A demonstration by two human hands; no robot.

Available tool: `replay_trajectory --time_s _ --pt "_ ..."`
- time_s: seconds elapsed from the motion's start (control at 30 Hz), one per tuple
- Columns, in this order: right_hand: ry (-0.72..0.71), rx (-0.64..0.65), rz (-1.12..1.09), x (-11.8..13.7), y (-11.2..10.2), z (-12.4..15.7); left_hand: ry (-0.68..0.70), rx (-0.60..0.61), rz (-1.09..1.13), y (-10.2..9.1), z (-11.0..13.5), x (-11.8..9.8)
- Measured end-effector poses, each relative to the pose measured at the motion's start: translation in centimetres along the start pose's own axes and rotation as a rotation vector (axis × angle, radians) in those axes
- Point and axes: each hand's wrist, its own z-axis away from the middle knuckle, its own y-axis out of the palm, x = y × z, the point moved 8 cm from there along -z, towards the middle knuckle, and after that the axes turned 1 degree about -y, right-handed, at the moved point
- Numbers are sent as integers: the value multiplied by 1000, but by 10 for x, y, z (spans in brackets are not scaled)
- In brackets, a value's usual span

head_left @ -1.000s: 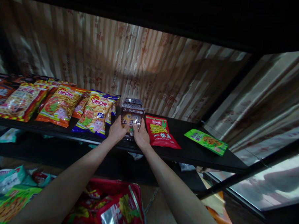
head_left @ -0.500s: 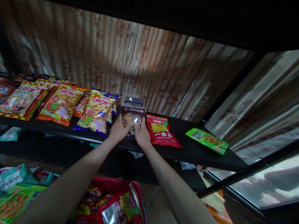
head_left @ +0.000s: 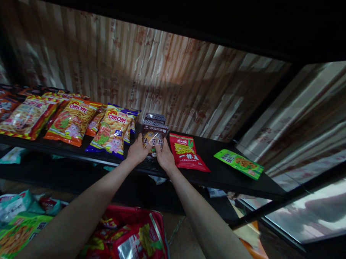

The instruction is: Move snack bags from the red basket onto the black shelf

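Note:
A dark brown snack bag (head_left: 154, 129) with a checkered top edge leans on the black shelf (head_left: 217, 173), in front of another bag of the same look. My left hand (head_left: 138, 149) grips its left side, the thumb lying across its front. On the other side my right hand (head_left: 164, 154) holds the bag's right edge, thumb also on the front. Just right of my right hand lies a red snack bag (head_left: 187, 153). To the left of my left hand stands a blue and yellow snack bag (head_left: 111, 130).
Further left are an orange noodle snack bag (head_left: 73, 121) and several others in rows. A green snack bag (head_left: 240, 163) lies at the shelf's right end. Below, a red basket (head_left: 126, 210) holds several snack bags. A lower shelf (head_left: 102, 183) and a dark upper shelf (head_left: 195, 16) bound the space.
Both hands stay on the brown bag, which has shifted very slightly. The other bags lie as before; the view has moved a little.

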Motion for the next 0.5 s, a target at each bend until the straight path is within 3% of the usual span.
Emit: replay_trajectory --time_s 0.5 --pt "-20 -32 23 4 -5 4 -3 1 2 2 -1 1"
